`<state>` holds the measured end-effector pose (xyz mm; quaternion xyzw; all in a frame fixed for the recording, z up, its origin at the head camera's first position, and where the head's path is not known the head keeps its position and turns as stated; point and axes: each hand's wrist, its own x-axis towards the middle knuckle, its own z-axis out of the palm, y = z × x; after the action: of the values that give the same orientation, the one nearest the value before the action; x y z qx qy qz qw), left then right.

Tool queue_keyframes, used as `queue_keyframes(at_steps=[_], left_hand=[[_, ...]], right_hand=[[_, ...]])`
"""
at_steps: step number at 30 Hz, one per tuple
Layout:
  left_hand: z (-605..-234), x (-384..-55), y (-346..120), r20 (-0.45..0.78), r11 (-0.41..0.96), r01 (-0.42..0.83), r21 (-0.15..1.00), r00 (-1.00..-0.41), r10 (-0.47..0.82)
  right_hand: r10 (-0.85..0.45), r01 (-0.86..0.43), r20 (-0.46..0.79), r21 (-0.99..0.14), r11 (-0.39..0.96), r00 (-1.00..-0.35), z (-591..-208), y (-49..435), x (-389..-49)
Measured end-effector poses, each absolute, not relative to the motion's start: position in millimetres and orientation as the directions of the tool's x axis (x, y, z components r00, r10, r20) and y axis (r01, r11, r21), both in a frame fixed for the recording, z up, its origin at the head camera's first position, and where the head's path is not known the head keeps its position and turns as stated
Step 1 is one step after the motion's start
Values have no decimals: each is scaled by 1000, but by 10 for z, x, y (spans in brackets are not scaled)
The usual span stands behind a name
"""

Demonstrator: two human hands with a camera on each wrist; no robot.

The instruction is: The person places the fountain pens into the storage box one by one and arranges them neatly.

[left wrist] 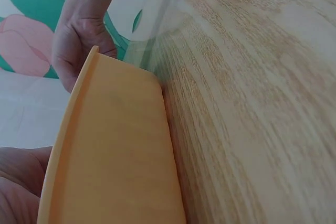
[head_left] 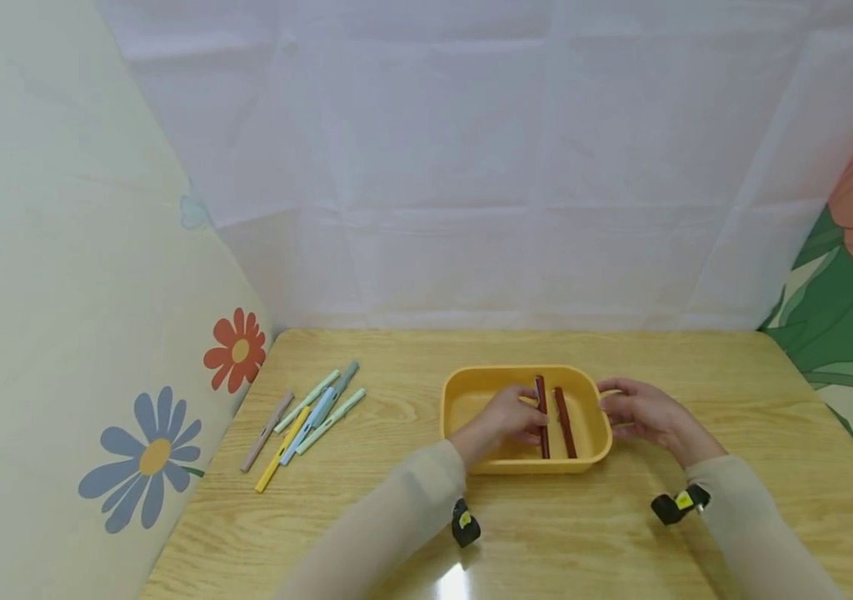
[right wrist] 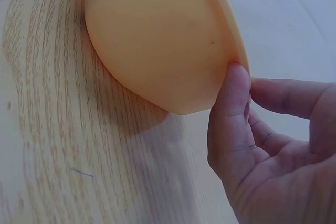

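Note:
A yellow-orange tray (head_left: 527, 468) with rounded corners sits on the table. My left hand (head_left: 509, 414) reaches over its near rim and grips a dark red pen (head_left: 543, 429) inside it. To the right of that pen, a second dark red pen (head_left: 565, 422) lies in the tray. At the tray's right end, my right hand (head_left: 647, 414) holds the rim; the right wrist view has the hand (right wrist: 278, 150) pinching this edge between thumb and fingers. The left wrist view catches part of the left hand (left wrist: 18, 187) behind the tray wall (left wrist: 115, 145), which hides its fingertips and the pens.
Several pens lie in a loose, overlapping group on the left of the wooden table (head_left: 396, 525), among them a yellow pen (head_left: 281, 450), a mauve pen (head_left: 266, 433) and a light green pen (head_left: 331, 421). A white cloth (head_left: 426, 208) hangs behind the table.

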<state>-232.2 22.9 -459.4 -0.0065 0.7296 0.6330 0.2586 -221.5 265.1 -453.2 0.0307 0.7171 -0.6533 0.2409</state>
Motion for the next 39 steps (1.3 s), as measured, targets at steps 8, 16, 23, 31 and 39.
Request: queue_keyframes(at_steps=[8, 16, 23, 31, 39], left_hand=[[-4638, -2346, 280, -420, 234, -359, 903, -852, 313], [-4674, -2361, 311, -437, 233, -378, 896, -846, 307], [-4693, -2387, 327, -453, 203, -409, 890, -843, 288], [-4698, -2388, 364, -458, 197, -415, 888, -835, 304], [-4714, -2399, 405, -457, 236, -400, 886, -840, 292]], right_hand=[[-272, 357, -385, -923, 146, -882, -4542, 2651, -2224], [-264, 359, -391, -919, 163, -881, -4527, 2652, -2219], [-261, 361, -394, -917, 168, -881, -4531, 2658, -2220], [-261, 361, -392, -919, 162, -882, -4551, 2663, -2233], [-270, 355, -389, -920, 168, -881, -4576, 2676, -2240]])
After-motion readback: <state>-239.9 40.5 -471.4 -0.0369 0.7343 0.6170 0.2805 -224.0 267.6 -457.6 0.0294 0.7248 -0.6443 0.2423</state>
